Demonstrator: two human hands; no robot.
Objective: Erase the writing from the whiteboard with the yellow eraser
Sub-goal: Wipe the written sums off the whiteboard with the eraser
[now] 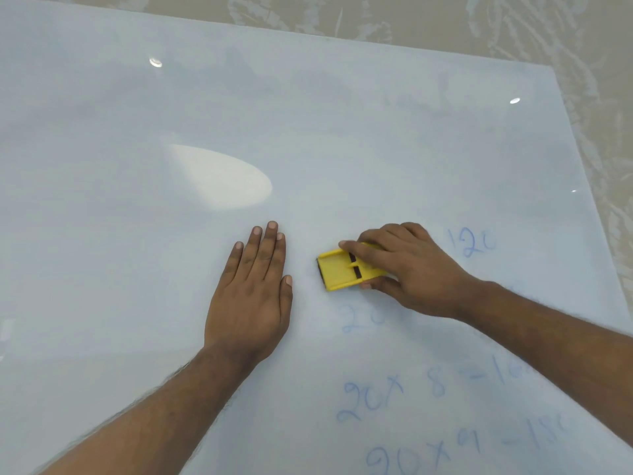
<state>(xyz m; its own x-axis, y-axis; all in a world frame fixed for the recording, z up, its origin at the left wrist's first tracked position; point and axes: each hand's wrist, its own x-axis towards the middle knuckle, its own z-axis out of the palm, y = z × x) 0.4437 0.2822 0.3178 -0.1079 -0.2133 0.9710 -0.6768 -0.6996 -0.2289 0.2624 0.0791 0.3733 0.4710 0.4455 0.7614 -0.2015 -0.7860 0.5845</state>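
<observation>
A large whiteboard [171,234] lies flat and fills most of the view. My right hand [411,269] grips the yellow eraser [337,270], which rests flat on the board at the centre right. My left hand [253,293] lies palm down on the board just left of the eraser, fingers together, holding nothing. Faint blue writing [376,395] of multiplication sums runs across the lower right of the board, partly hidden under my right forearm. More blue digits [474,245] show just right of my right hand, and a smeared "20" [363,318] sits below the eraser.
Beige patterned cloth [513,29] shows beyond the board's far and right edges. The board's right edge [596,200] slants down toward the lower right. Bright light glare [219,176] reflects off the board's middle.
</observation>
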